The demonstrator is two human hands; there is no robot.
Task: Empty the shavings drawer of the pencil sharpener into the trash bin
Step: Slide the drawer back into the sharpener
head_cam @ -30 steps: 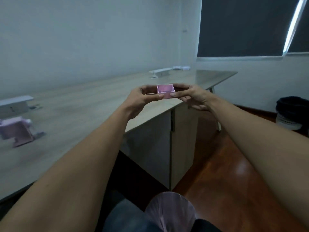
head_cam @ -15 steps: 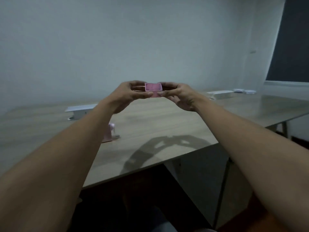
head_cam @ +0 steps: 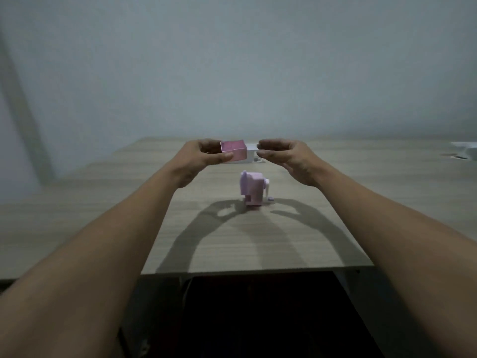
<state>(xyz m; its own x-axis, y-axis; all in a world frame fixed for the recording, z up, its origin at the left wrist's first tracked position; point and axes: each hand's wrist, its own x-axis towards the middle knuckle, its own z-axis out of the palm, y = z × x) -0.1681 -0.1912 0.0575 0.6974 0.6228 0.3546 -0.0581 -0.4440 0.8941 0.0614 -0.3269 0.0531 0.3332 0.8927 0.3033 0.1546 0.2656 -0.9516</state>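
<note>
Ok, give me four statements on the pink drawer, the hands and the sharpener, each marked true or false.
1. The left hand holds the pink drawer. True.
2. The right hand also grips the drawer. False: it is just off it, fingers curled.
3. The pencil sharpener stands upright on the desk. True.
4. The drawer is brim-full of shavings. False: its inside looks empty.
</note>
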